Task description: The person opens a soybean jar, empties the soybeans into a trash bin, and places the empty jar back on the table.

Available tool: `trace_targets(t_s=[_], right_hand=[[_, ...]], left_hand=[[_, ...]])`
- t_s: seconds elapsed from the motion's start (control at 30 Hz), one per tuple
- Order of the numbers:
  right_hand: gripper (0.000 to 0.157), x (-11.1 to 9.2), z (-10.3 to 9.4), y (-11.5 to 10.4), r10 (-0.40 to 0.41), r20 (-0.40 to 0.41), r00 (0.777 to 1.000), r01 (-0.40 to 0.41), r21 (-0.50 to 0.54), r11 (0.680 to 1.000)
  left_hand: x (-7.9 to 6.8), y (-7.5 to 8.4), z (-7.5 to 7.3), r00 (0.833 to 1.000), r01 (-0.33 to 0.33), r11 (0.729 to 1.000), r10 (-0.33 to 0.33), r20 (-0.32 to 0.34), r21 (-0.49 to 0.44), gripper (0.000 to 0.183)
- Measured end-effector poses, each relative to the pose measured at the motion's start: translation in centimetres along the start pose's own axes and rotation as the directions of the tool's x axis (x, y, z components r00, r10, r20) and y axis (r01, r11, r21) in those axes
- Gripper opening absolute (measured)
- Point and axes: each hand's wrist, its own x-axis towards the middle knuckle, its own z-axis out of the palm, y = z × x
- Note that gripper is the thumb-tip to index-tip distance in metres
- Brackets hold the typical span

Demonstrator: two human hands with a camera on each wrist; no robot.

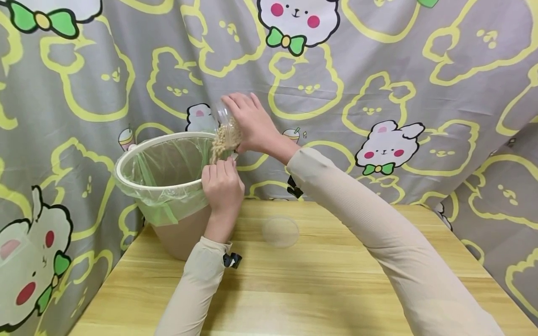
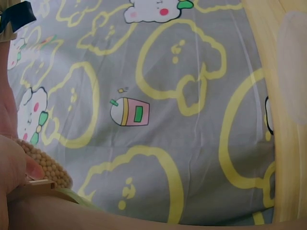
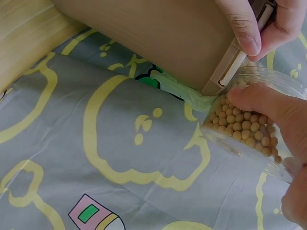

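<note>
My right hand (image 1: 254, 122) grips a clear jar (image 3: 268, 76) tipped on its side at the trash bin's right rim. Inside the jar, small round tan beans (image 3: 242, 125), like soybeans, lie toward its mouth, and in the head view some spill toward the bin. The brown trash bin (image 1: 178, 235) wears a pale green liner bag (image 1: 189, 205) folded over its top. With fingers over the cream rim (image 1: 185, 185), my left hand (image 1: 222, 184) holds the bin's near right edge. The right wrist view shows its thumb and finger pinching there.
A translucent round disc (image 1: 280, 232), perhaps a lid, lies on the wooden table (image 1: 319, 284) to the right of the bin. Behind the table hangs a grey patterned curtain (image 1: 370, 60), close to the bin and the jar.
</note>
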Motion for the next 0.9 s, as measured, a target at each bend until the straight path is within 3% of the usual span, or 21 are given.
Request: trace_targets(t_s=[0.3,0.9], right_hand=[[0.127,0.2,-0.2,-0.5,-0.013,0.046,0.999,0.015,-0.056,0.998],[0.116,0.5,-0.4,-1.4,-0.069,0.038,0.997,0.074,-0.119,0.990]], left_hand=[[0.2,0.1,-0.2,1.000,-0.003,1.000,0.003,0.001,0.017,0.019],[0.1,0.1,0.0,1.000,0.000,1.000,0.000,0.000,0.011,0.020]])
